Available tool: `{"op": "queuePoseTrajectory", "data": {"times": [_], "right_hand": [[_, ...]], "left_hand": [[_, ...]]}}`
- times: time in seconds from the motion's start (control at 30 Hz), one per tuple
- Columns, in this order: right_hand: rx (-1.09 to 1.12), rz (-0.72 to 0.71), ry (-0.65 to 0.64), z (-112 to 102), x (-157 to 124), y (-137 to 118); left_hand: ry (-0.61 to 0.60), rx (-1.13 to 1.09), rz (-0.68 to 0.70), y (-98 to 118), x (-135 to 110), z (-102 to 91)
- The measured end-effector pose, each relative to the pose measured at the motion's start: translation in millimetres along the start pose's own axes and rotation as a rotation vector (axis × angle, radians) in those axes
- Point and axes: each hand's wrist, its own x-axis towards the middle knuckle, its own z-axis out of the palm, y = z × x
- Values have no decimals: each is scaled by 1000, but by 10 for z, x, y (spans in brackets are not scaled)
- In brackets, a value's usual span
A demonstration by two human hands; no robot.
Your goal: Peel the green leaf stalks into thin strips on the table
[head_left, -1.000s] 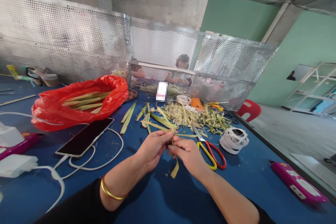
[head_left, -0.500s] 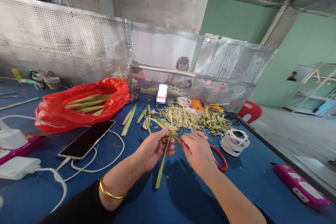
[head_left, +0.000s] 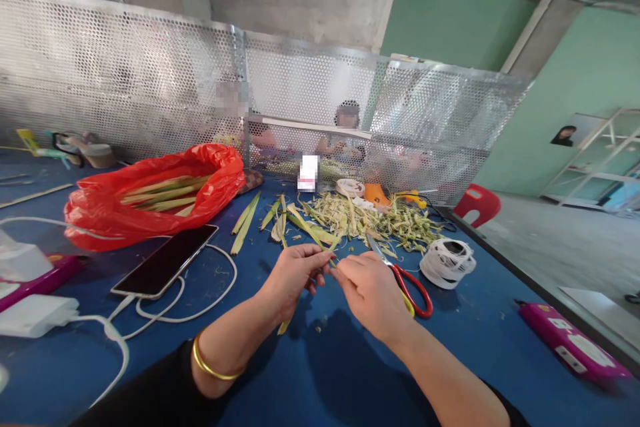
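Note:
My left hand [head_left: 299, 277], with a gold bangle at the wrist, pinches a folded green leaf strip [head_left: 335, 244]. One end of the strip sticks up past the thumb, and another shows below the palm. Fingertips of my right hand [head_left: 369, 293] are closed at the same spot, touching the strip's other side; the fold between the hands is mostly hidden. Just beyond the right hand lie red-handled scissors [head_left: 419, 295], partly covered by it. Loose leaf pieces [head_left: 245, 223] and a heap of leaf scraps [head_left: 345, 217] are spread ahead of my hands.
A red plastic bag [head_left: 80, 217] of long leaves stands left, behind a phone [head_left: 167, 260] with a white cable. To the right are a roll of white tape [head_left: 447, 263] and a purple device [head_left: 573, 340]. A perforated metal screen [head_left: 310, 90] borders the back; people sit beyond it.
The leaf strip has turned in my hands, so its long lower end now hangs left behind my left palm. My fingers have drawn closer together. More of the scissors shows.

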Motion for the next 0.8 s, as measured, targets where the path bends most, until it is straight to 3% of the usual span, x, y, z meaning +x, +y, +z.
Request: {"op": "queuePoseTrajectory", "data": {"times": [0.2, 0.3, 0.5, 0.63, 0.7, 0.8], "right_hand": [[1049, 625, -123, 18, 70, 165], [1279, 719, -36, 77, 87, 193], [1037, 606, 155, 123, 74, 116], [928, 630, 256, 170, 81, 139], [833, 627, 239, 178, 92, 185], [520, 563, 97, 115, 103, 257]], "left_hand": [[-197, -34, -122, 58, -63, -13], [-264, -25, -151, 65, -90, 12], [-158, 91, -121, 10, -80, 50], [-175, 151, -101, -38, -70, 90], [-154, 180, -93, -50, -65, 99], [-110, 214, -89, -56, -59, 92]]}}
